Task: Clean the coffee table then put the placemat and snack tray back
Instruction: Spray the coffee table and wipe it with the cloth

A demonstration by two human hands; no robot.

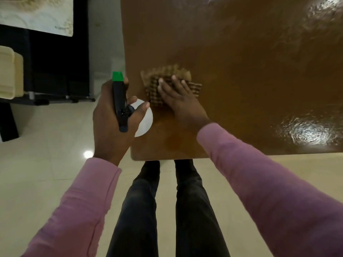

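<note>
The right hand (178,101) lies flat, fingers spread, pressing a brown checked woven cloth (194,88) onto the glossy brown wooden surface (250,71). The cloth's far edge, beyond the fingertips, is blurred. The left hand (109,130), just beside the right hand on its left, is curled round the neck of a spray bottle (118,97) with a black trigger head, a green nozzle tip and a round white body. The thumb rests across the white body. The bottle hangs over the near left corner of the surface, its nozzle pointing away from the person. Both arms wear pink long sleeves (269,182).

Beyond and to the right of the right hand the surface stretches away, with bright light reflections on its sheen. Below the hands, dark trousers (193,210) stand on a cream tiled floor (46,136), close against the near edge of the surface.

Well to the left of the left hand, a cream plastic tray (9,75) sits on a low black stand (52,86). Farther off on that side, past the tray, lies a pale mat (37,13) with a beige pattern; what it rests on cannot be told.
</note>
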